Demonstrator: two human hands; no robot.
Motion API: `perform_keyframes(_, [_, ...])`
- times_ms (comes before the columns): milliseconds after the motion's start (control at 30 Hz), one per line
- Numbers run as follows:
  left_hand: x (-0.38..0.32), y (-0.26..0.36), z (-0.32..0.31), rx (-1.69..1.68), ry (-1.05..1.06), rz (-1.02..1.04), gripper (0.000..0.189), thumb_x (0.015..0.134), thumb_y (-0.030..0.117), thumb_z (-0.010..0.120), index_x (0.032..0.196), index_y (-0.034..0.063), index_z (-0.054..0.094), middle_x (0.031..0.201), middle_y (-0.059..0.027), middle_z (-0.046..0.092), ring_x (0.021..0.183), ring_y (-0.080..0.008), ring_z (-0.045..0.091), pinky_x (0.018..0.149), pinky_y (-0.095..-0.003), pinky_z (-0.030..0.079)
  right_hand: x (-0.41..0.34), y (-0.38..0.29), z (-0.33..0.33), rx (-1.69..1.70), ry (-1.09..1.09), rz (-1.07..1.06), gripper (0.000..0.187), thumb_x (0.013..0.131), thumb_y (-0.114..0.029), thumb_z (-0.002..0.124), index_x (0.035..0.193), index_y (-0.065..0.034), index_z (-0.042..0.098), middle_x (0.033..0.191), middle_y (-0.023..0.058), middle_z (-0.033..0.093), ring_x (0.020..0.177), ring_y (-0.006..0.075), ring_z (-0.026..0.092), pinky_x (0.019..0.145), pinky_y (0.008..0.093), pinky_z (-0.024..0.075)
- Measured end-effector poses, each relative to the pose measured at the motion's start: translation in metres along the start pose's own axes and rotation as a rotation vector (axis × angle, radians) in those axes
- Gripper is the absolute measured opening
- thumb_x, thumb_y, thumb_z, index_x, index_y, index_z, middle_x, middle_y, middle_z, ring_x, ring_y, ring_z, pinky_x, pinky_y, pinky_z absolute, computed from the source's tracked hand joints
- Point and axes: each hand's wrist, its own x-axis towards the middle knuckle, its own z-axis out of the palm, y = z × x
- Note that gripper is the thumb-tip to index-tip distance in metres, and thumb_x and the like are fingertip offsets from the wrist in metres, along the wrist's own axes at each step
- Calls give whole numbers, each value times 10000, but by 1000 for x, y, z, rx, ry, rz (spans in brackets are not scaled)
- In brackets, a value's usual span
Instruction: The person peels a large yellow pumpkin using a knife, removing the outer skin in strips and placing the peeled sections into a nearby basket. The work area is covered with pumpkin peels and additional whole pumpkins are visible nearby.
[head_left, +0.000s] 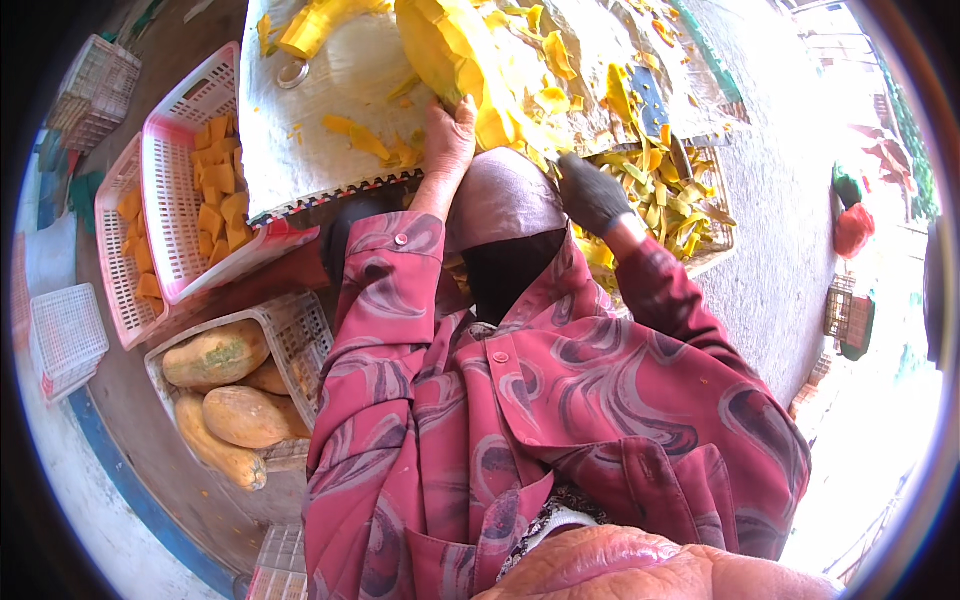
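Observation:
My bare left hand (451, 135) grips the near end of a large peeled pumpkin (450, 60), its thumb and fingers against the yellow flesh. The pumpkin lies on a metal-covered worktop (330, 105) and leans toward my covered knee. My right hand (596, 193), in a dark glove, is curled beside the pumpkin's near right edge. Whatever it may hold is hidden by the fingers and the glare. Strips of pumpkin peel (556, 56) lie scattered to the right of the pumpkin. Another peeled pumpkin piece (315, 30) rests at the far left of the worktop.
Pink-and-white plastic crates (166, 217) with orange pumpkin chunks (219, 176) stand at left. Below them, a crate (296, 345) holds several unpeeled pumpkins (217, 352). A crate heaped with peelings (667, 199) sits under the worktop's right side. A round metal lid-like disc (293, 73) lies on the worktop.

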Motion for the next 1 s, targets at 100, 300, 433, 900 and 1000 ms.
perform_keyframes(100, [-5,15,-2,-50,-9,-26,547,955,381,615,1251,-61,485,1112,-260,643,1035,-397,636,917,-429,494,-40,72,38,400,108,109,188,853,-189,583,949,-28,586,791,214,646,736,381,645,688,470,501])
perform_keyframes(300, [6,18,-12,418,136,176,659,892,293,682,1348,-83,390,1339,-320,472,1243,-446,480,1018,-457,444,-31,75,25,299,160,6,251,863,-210,573,1011,-8,590,870,235,641,815,390,637,722,444,489])
perform_keyframes(433, [41,90,-4,857,-23,523,672,818,281,699,1428,184,434,1441,-148,436,1396,-417,318,1043,-666,367,14,52,25,288,200,-47,228,876,-186,559,1020,-11,578,928,261,638,907,427,639,768,499,491])
perform_keyframes(900, [81,46,28,768,-27,393,370,809,364,697,1097,159,590,1427,-159,364,1300,-493,287,1084,-643,277,81,-10,12,167,85,-90,231,882,-166,548,1054,-33,627,934,265,677,898,451,667,743,514,520])
perform_keyframes(1000, [80,41,24,732,-10,445,334,812,356,700,1056,154,592,1404,-159,396,1292,-465,319,1095,-633,258,48,-14,11,99,60,-114,235,901,-183,519,1042,-19,608,948,267,678,897,448,672,757,518,527])
